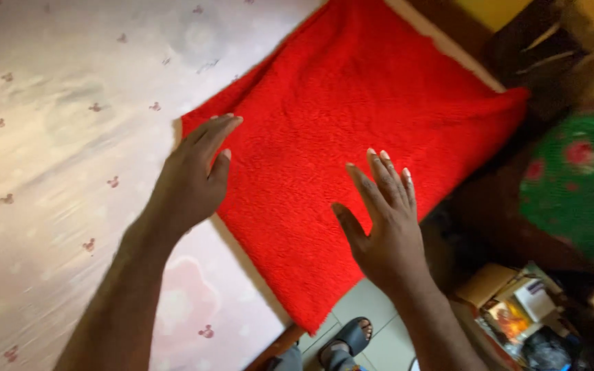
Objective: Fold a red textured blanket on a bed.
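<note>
Red fluffy towel [352, 137] lies flat on bed [49, 137] w/ corner hanging off at 6; left hand [190, 178] & right hand [386, 227], grip released, palms flat as if smoothing

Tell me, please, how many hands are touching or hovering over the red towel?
2. The left hand lies at the red towel's left edge, fingers flat over the corner. The right hand is spread open over its lower middle. No other hands show.
</note>
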